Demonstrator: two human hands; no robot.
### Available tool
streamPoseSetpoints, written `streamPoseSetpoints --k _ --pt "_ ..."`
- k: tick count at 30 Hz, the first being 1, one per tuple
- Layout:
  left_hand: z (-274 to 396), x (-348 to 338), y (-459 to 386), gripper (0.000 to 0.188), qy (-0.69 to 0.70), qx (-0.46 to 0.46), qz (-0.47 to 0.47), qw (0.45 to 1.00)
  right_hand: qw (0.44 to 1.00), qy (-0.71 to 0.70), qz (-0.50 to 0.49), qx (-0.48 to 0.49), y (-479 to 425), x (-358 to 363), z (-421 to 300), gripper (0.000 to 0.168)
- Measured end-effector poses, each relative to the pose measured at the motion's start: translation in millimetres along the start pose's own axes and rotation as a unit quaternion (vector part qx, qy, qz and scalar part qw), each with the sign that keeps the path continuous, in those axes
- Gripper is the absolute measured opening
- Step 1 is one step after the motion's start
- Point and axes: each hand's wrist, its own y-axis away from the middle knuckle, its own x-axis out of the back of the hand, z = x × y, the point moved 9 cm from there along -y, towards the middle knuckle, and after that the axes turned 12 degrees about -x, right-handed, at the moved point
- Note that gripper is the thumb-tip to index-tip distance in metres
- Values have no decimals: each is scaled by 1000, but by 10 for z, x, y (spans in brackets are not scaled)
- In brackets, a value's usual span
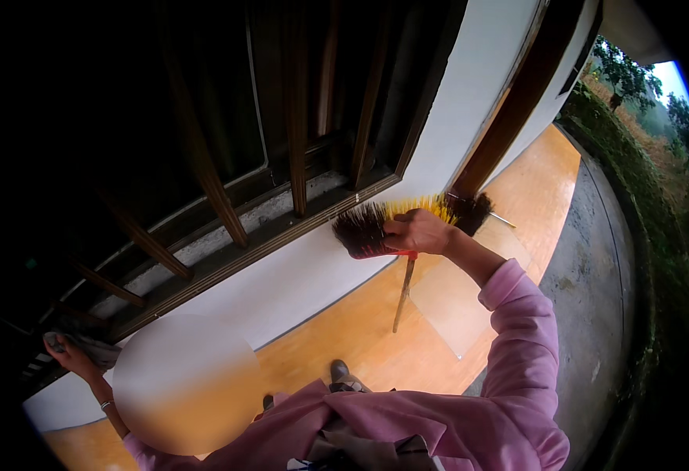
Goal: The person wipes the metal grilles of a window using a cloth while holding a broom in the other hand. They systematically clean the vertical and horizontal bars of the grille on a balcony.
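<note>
My right hand [418, 232] is closed around the bristles of a broom [361, 231], whose head is up and whose wooden handle [404, 294] points down to the floor. The bristles are black and yellow, set in a red base. Far to the left, my left hand [69, 356] grips a grey cloth [97, 351] at the lower frame of a dark window [268, 215]. That corner is dim, so the cloth's folds are hard to make out.
Wooden bars [218, 203] cross the window above a white wall [297, 282]. Beyond the broom, another dark brush head [477, 213] is by a brown post [503, 118]. A pale board [453, 312] lies on the orange floor [303, 347]. Concrete [586, 282] borders a grassy bank. A blurred oval covers the lower left.
</note>
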Motion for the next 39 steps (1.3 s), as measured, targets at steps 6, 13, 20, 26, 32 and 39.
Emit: streamPoseSetpoints --k 6,13,20,26,32,39 --pt "-427 130 -152 53 -59 -20 -2 998 995 -42 69 -65 177 -357 936 5" --pt "-366 9 -117 54 -92 -23 13 995 978 -52 82 -185 323 -518 1283 10" --pt "234 -11 444 51 -254 35 8 966 926 38 166 -337 535 -235 1077 48" --pt "1435 -555 1517 49 -205 -104 -113 967 870 -2 138 -473 1103 -592 1046 76" --pt "2701 -1410 3279 39 199 6 -450 870 791 -73 207 -571 1428 -527 734 84" --pt "4436 -1958 3978 41 483 67 -631 603 767 -579 12 -276 493 -735 -903 128"
